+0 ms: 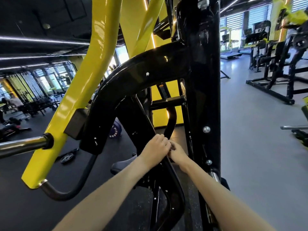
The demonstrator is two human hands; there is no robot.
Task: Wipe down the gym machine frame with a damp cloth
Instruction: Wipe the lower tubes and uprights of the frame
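The gym machine frame (202, 84) is glossy black tubing with a curved arm (116, 97) and yellow beams (93, 67). A thin black bar (175, 179) runs diagonally down through the frame's middle. My left hand (154, 151) wraps its fingers over this bar from the left. My right hand (177, 154) comes in from the right with curled fingers that touch the left hand's fingertips at the bar. Something small and pale shows between the two hands, but I cannot make out a cloth. Whatever the right hand holds is hidden.
A chrome weight horn (21, 145) sticks out at the left, with a curved grey handle (66, 192) below the yellow beam. A weight plate (66, 158) lies on the dark floor. A grey rounded object (123, 164) sits behind my left forearm. More black machines (275, 77) stand on the grey floor at right.
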